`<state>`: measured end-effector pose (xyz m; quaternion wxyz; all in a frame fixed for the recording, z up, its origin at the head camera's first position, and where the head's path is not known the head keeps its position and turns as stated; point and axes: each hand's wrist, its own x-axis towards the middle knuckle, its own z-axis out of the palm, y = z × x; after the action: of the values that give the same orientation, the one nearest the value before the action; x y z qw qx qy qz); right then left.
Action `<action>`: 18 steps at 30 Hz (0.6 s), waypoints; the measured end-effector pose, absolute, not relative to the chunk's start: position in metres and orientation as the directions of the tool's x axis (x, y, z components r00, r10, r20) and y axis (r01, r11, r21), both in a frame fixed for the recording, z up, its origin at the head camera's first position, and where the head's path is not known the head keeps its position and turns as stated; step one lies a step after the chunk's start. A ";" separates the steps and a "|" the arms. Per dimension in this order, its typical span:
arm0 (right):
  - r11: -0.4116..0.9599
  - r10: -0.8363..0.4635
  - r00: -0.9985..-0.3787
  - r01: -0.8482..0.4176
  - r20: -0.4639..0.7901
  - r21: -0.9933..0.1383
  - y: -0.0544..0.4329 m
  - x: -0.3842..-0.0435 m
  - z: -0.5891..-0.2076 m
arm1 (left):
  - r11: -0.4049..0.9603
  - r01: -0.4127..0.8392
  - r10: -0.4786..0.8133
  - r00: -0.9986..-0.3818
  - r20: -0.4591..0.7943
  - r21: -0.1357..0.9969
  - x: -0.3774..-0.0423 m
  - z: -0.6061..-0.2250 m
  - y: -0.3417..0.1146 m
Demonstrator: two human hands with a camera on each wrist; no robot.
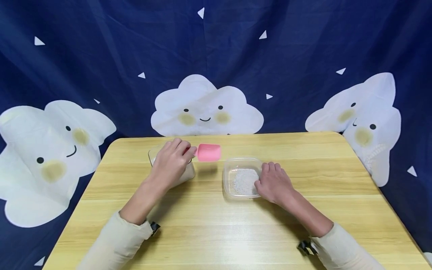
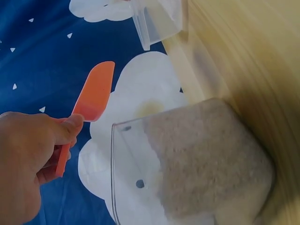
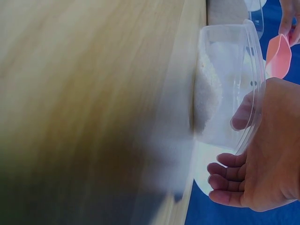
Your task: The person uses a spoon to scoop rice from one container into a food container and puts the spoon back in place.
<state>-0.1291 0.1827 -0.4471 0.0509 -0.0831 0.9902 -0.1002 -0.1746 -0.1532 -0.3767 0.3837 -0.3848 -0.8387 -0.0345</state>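
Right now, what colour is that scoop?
The scoop is pink, seen best in the head view; it looks more orange in the left wrist view.

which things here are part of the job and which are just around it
Part of the job:
pink scoop, in the left hand
small clear tub of white grains, gripped by the right hand
larger clear container of pale grains

Just around it:
wooden table
blue backdrop with clouds

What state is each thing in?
Pink scoop: raised, no grains visible in it
Small tub: upright, uncovered, partly filled with white grains
Large container: upright, partly filled with pale grains
Left hand: gripping the scoop's handle
Right hand: gripping the small tub's side
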 end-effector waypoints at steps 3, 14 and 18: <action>0.966 -0.175 -0.981 -0.155 -0.083 -0.206 0.183 -0.129 -0.448 | 0.707 0.667 0.611 -0.409 0.678 -0.235 -0.174 -0.376 -0.158; 0.967 -0.168 -0.982 -0.146 -0.090 -0.211 0.183 -0.128 -0.448 | 0.739 0.632 0.600 -0.459 0.655 -0.234 -0.169 -0.366 -0.180; 0.966 -0.173 -0.980 -0.150 -0.095 -0.211 0.183 -0.129 -0.447 | 0.749 0.623 0.590 -0.470 0.657 -0.227 -0.167 -0.363 -0.187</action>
<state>-0.1288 0.1826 -0.4469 0.0566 -0.0813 0.9898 -0.1021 -0.1669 -0.1870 -0.3626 0.3740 -0.3537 -0.8571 -0.0221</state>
